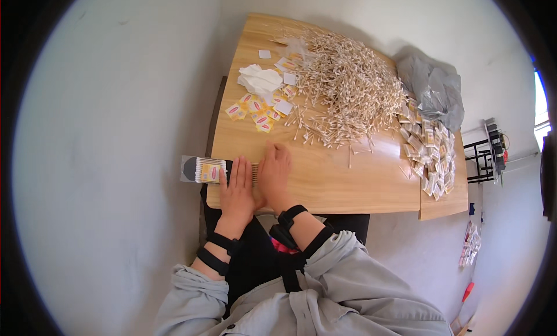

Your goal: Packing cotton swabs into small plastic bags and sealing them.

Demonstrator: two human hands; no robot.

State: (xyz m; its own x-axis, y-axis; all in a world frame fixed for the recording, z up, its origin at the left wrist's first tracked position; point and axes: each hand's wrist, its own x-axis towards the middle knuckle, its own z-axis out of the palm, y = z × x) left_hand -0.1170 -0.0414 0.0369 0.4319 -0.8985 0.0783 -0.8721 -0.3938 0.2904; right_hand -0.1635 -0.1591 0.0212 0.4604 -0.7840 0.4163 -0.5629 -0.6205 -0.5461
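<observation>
The small clear packet [210,172], with a row of swabs and a yellow card inside, lies to the left of the big heap of loose swabs [348,86], and nearer to the person than this heap. Its end farther from the heap reaches past the worktop [331,185], and a dark flat piece [189,169] shows through the film there. The left hand [235,191] rests at the packet's end toward the heap; its fingers are straight and its grip is not closed around anything. The right hand [274,170] is just beside it, nearer to the heap, with fingers a little bent. Between the hands a short row of swabs [254,174] shows, but I cannot tell whether the right grip is clamped on something. The packet should be very light. Its film is probably thin, smooth and rather slippery, soft at the end away from the heap, while the swabs, side by side, make the middle stiffer. Thin sticks may bend or slide out of line under a hard pinch, so I would hold it gently with flat fingers, across several sticks at once.
</observation>
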